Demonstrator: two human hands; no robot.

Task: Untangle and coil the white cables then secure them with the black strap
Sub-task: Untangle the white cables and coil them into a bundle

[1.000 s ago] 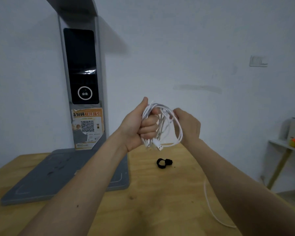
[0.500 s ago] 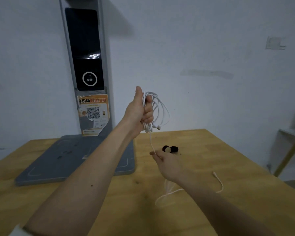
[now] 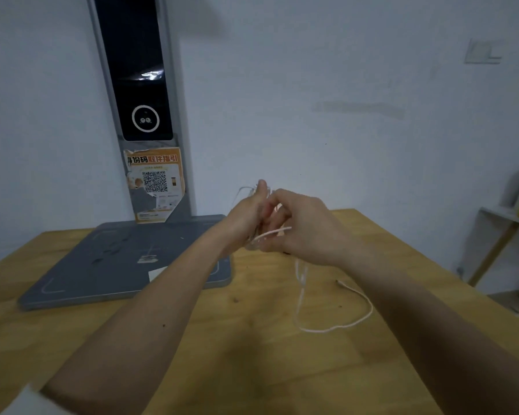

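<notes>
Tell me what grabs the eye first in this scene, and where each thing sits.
Two bare hands meet mid-frame above the wooden table: the left hand holds a blurred bundle of white cables, and the right hand pinches a strand beside it. A loose cable tail drops from the hands and loops on the table at right. Behind at left stands a tall grey stand with an orange sticker.

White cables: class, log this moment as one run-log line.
left hand: grips thin white cable coil | right hand: pinches strand | tail: on wooden table
</notes>
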